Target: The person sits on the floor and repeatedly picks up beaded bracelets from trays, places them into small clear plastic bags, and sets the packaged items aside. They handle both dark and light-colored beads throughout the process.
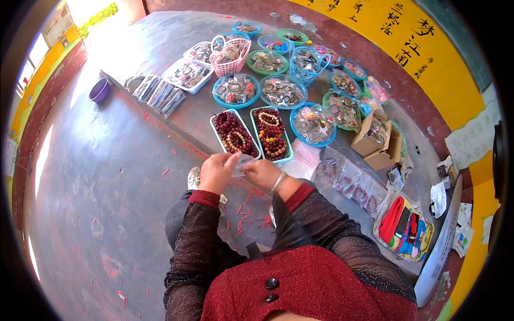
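Note:
Between my two hands is a small clear plastic bag (242, 165), pinched from both sides. My left hand (217, 172) grips its left edge with thumb and fingertips. On the other edge, my right hand (263, 173), with a pale bangle at the wrist, closes its fingers. Whether anything lies inside the bag I cannot make out. Just beyond my hands stand two white-rimmed trays, the left tray (215, 126) and the right tray (289, 147). Dark red bead bracelets (227, 123) fill them, with a few yellow and tan bead bracelets (274, 143) on top.
Farther off stand several baskets and basins of bagged goods, among them a pink basket (230, 68) and a blue basin (313, 143). Bagged items (350, 184) and cardboard boxes (372, 142) lie to the right. A purple basin (99, 91) sits at the far left. Red scraps (243, 216) litter the floor.

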`<state>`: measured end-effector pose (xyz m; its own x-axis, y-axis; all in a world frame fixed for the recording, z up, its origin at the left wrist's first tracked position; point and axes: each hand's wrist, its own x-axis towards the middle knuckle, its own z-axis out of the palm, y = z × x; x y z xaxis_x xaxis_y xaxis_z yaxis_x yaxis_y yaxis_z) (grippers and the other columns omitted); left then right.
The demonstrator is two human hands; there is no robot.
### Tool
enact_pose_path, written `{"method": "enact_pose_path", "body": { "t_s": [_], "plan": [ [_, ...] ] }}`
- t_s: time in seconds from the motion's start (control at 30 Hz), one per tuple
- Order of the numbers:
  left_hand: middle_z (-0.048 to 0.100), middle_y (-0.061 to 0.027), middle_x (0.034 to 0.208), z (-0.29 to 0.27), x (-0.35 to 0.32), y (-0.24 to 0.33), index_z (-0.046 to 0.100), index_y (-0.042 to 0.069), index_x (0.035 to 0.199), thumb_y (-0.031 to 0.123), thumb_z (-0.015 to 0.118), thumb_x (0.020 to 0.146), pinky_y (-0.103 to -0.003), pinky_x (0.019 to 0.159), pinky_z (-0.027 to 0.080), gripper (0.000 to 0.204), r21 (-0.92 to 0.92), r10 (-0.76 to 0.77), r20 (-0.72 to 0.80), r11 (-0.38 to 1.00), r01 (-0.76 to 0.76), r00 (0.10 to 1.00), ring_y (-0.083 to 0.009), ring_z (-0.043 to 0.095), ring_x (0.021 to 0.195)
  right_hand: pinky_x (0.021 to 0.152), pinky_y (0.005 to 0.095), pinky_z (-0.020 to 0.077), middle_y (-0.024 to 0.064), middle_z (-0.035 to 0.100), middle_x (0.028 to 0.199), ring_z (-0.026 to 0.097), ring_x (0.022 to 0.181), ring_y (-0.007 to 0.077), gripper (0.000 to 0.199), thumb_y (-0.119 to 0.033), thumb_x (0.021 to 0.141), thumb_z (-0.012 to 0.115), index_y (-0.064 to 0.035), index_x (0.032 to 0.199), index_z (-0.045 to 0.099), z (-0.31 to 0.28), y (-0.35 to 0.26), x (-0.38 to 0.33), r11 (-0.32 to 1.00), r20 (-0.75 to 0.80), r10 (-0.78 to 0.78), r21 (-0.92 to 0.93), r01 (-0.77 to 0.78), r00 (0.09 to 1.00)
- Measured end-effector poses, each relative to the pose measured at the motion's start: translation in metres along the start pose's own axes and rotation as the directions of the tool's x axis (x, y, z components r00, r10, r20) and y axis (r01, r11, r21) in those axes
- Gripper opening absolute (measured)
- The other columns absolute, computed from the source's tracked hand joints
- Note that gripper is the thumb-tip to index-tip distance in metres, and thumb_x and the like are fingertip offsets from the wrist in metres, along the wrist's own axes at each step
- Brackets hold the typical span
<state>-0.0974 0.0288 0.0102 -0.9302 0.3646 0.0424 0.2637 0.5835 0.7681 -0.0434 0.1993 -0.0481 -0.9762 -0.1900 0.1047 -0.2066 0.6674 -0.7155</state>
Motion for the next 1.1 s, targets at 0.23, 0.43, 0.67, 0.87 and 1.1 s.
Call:
{"method": "enact_pose_path", "body": {
  "t_s": [0.23,0.43,0.67,0.87,1.1],
  "plan": [
    [0.062,0.0008,0.087,-0.028,0.007,-0.02,0.06,0.002,0.105,0.018,0.065,0.081,-0.021,0.055,0.042,0.03,-0.804,-0.268,-0.018,0.576,0.145,0.963,-0.0067,0.053,0.068,0.063,0.0293,0.0525,0.0128,0.063,0.104,0.062,0.097,0.0211,0.024,-0.017,0.092,0.047,-0.0032,0.109,0.058,-0.054,-0.016,0.001,0.347,0.27,0.132,0.889,-0.299,0.954],
    [0.062,0.0003,0.088,-0.032,0.007,-0.017,0.059,0.006,0.102,0.017,0.057,0.087,-0.015,0.046,0.04,0.019,-0.935,-0.24,0.12,0.299,0.191,0.963,-0.0051,0.057,0.07,0.06,0.0256,0.0538,0.0167,0.061,0.106,0.063,0.094,0.0257,0.03,-0.019,0.092,0.046,0.0008,0.113,0.053,-0.059,-0.002,0.0,0.165,0.186,0.104,0.965,-0.202,0.977],
    [0.063,-0.0017,0.082,-0.028,0.006,-0.025,0.061,0.004,0.095,0.015,0.055,0.088,-0.017,0.045,0.041,0.014,-0.914,-0.212,0.098,0.368,0.172,0.972,-0.0078,0.059,0.067,0.055,0.0259,0.0542,0.0181,0.06,0.108,0.065,0.087,0.0263,0.043,-0.032,0.093,0.042,-0.001,0.124,0.043,-0.064,-0.016,0.0,0.183,0.261,0.124,0.942,-0.28,0.957],
    [0.063,-0.0036,0.08,-0.028,0.005,-0.02,0.06,0.002,0.093,0.015,0.054,0.089,-0.018,0.048,0.045,0.016,-0.926,-0.23,0.069,0.346,0.148,0.971,-0.0133,0.063,0.07,0.06,0.0257,0.0535,0.0162,0.059,0.111,0.064,0.09,0.0253,0.048,-0.034,0.093,0.043,-0.0029,0.129,0.04,-0.067,-0.018,0.002,0.222,0.256,0.121,0.935,-0.277,0.959],
    [0.063,-0.0066,0.091,-0.027,0.009,-0.036,0.06,0.002,0.096,0.019,0.057,0.087,-0.025,0.057,0.05,0.02,-0.925,-0.266,0.063,0.347,0.156,0.962,-0.0161,0.063,0.077,0.064,0.0239,0.0498,0.0064,0.065,0.098,0.063,0.088,0.0148,0.022,-0.014,0.09,0.051,-0.0061,0.109,0.059,-0.052,0.006,0.001,0.532,0.174,0.16,0.814,-0.234,0.972]
  ]
}}
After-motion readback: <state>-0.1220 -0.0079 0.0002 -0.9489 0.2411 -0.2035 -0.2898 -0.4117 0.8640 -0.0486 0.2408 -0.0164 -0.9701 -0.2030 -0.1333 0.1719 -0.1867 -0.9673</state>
